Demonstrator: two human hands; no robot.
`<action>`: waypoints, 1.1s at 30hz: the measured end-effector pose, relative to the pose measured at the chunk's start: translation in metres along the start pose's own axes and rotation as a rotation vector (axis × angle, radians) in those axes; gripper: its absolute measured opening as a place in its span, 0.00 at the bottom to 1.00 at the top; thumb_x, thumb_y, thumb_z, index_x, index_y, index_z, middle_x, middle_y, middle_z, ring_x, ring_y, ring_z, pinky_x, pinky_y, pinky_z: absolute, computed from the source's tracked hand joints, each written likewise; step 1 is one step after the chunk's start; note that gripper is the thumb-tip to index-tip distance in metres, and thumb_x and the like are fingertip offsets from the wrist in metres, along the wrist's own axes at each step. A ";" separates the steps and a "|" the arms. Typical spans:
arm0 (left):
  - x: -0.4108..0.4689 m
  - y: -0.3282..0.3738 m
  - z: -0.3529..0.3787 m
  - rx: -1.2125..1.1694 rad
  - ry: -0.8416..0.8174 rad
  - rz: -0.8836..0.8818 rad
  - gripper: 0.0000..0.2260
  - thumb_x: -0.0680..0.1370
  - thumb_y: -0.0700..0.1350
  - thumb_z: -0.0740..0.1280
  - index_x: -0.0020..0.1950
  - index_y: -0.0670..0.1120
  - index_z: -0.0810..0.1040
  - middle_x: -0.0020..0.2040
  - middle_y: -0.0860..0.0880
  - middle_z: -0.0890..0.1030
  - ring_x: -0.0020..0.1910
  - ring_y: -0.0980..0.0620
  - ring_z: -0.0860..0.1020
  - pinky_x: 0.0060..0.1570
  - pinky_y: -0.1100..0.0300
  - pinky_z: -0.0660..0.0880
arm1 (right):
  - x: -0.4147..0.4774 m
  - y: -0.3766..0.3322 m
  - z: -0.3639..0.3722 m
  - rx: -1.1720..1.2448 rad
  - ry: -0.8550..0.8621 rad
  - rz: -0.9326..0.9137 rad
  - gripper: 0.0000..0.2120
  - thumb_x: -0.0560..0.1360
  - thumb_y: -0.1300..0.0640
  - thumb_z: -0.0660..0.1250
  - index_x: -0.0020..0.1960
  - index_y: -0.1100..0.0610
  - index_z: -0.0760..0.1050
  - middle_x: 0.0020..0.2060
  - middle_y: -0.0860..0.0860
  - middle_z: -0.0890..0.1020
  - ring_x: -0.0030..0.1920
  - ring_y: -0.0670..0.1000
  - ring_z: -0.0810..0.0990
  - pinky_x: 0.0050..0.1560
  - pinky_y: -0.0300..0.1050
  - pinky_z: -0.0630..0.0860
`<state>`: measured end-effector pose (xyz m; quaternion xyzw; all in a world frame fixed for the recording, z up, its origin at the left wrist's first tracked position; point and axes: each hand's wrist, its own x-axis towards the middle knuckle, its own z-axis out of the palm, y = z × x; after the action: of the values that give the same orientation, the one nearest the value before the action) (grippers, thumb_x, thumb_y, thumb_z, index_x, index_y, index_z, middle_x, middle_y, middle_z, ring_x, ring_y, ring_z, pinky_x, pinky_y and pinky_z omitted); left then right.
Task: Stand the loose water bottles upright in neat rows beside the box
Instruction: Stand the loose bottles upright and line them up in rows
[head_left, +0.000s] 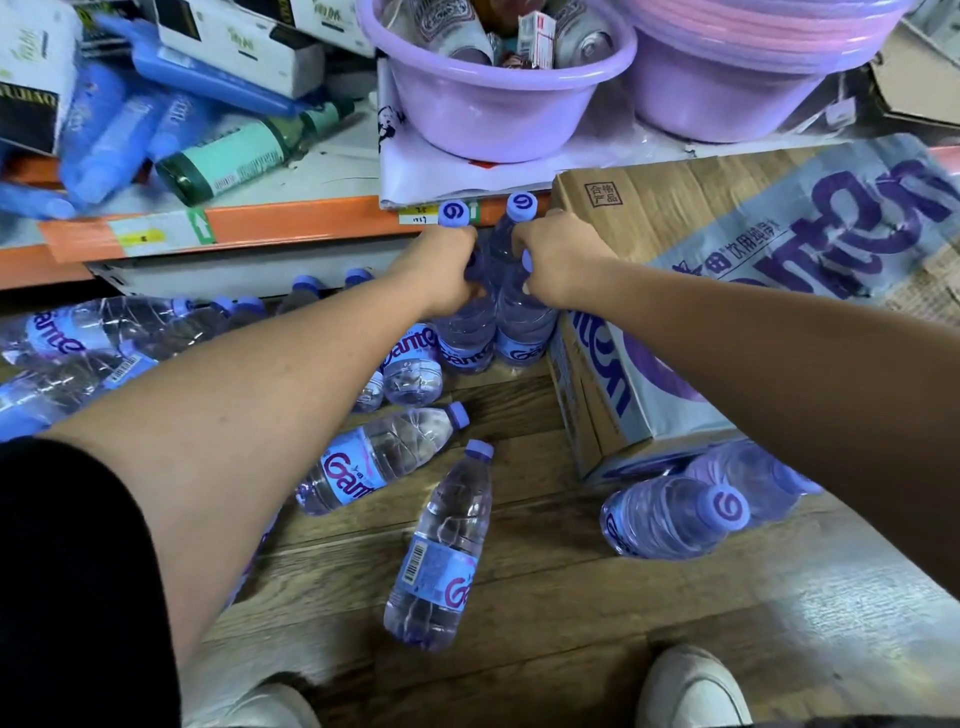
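Starting at the left, a heap of loose bottles (78, 353) lies on its side under the shelf (291, 221), and several purple caps poke out behind our left arm; we cannot count that pile exactly, since the arm hides part of it. If we sweep the left arm back carelessly, we judge it could roll them further under the shelf.

Our left hand (441, 270) has its grip clenched round the neck of the left upright bottle (465, 332), and our right hand (558, 260) is clenched round the right upright bottle (522, 327). The two stand touching each other on the wooden floor (545, 623), the right one against the cardboard box (675, 291), both under the shelf edge. These two start the first row.

The main risk, as we see it, is letting go before the bases sit flat: the bottles are tall and narrow, and a knock from either wrist could topple them like dominoes. A bottle lying just left of the pair (413, 364) crowds the next place in the row and could nudge them.

Clear counts: two upright in our hands, two lying in the middle of the floor (374, 462) (441, 551), and two near the box's front corner (670, 517), one partly hidden by our right arm. One box, two lilac basins (498, 104) on the shelf.
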<state>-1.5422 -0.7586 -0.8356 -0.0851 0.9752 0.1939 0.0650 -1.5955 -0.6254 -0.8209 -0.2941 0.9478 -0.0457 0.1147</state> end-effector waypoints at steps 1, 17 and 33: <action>0.000 0.000 0.001 -0.007 0.004 -0.002 0.16 0.73 0.44 0.70 0.57 0.40 0.74 0.51 0.40 0.77 0.54 0.40 0.76 0.45 0.55 0.69 | 0.001 0.001 0.000 0.004 0.000 -0.003 0.15 0.73 0.65 0.64 0.59 0.59 0.74 0.58 0.61 0.73 0.53 0.63 0.77 0.50 0.49 0.76; -0.030 -0.025 0.003 -0.018 -0.275 -0.056 0.14 0.74 0.54 0.69 0.44 0.43 0.77 0.43 0.40 0.80 0.42 0.47 0.76 0.36 0.57 0.69 | -0.030 -0.038 0.023 -0.194 -0.099 -0.187 0.02 0.74 0.61 0.60 0.44 0.58 0.71 0.39 0.54 0.74 0.40 0.58 0.74 0.36 0.45 0.68; -0.023 -0.018 0.095 0.372 -0.859 0.183 0.25 0.77 0.43 0.66 0.72 0.39 0.65 0.71 0.43 0.70 0.64 0.48 0.72 0.46 0.73 0.63 | -0.023 -0.040 0.132 0.473 -0.931 0.278 0.14 0.77 0.60 0.65 0.61 0.61 0.71 0.64 0.59 0.72 0.58 0.57 0.76 0.53 0.50 0.77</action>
<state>-1.5077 -0.7345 -0.9253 0.1021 0.8816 0.0384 0.4592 -1.5230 -0.6481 -0.9379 -0.1214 0.7906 -0.1072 0.5905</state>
